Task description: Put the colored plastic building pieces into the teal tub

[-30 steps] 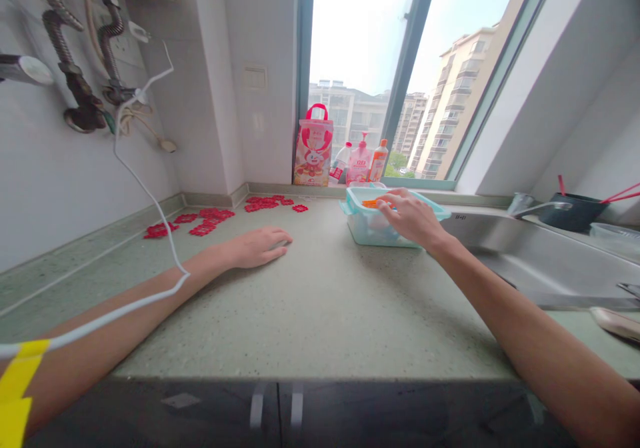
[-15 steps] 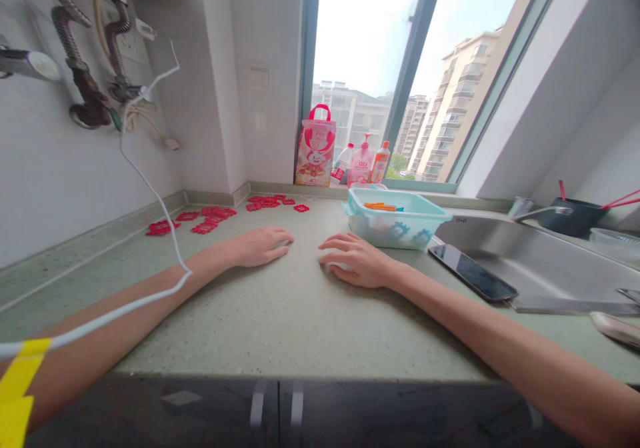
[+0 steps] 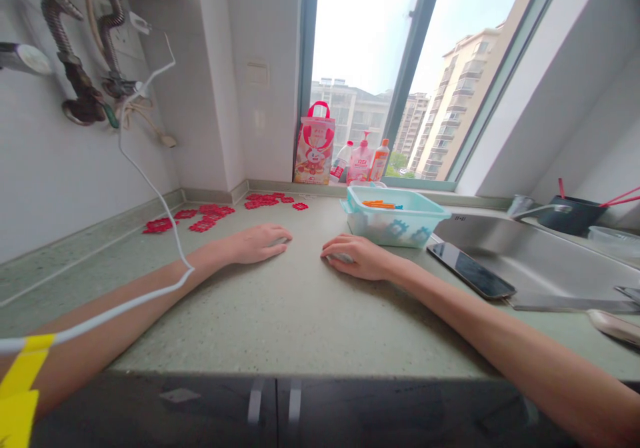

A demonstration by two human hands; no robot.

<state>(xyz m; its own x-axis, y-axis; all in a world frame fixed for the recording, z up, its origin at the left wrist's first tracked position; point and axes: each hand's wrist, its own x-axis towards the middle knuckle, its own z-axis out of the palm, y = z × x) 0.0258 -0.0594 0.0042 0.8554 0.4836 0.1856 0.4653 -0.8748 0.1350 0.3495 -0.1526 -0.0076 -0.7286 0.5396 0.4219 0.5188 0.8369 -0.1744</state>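
My left hand (image 3: 255, 243) lies on the green-grey countertop (image 3: 280, 315), fingers stretched out and thumb apart, with nothing visible in it. Across a short gap, my right hand (image 3: 359, 256) rests on the same surface. Its fingers are loosely curved, a gap shows between fingers and thumb, and I see nothing held there. Behind my right hand stands a light-blue plastic basket (image 3: 395, 225) containing orange pieces (image 3: 379, 204) and blue pieces. Beyond my left hand lie several flat red snowflake-shaped pieces (image 3: 209, 215) in loose groups.
A white cable (image 3: 150, 176) hangs across my left forearm. A dark phone (image 3: 470, 271) lies by the steel sink (image 3: 545, 255) at right. On the windowsill are a pink bag (image 3: 315, 151) and several bottles (image 3: 361, 161). Pipes (image 3: 80, 91) run along the left wall.
The fingers of my right hand have drawn closer together and the hand sits slightly lower on the counter. My left hand stays nearly where it was; the view has shifted slightly.
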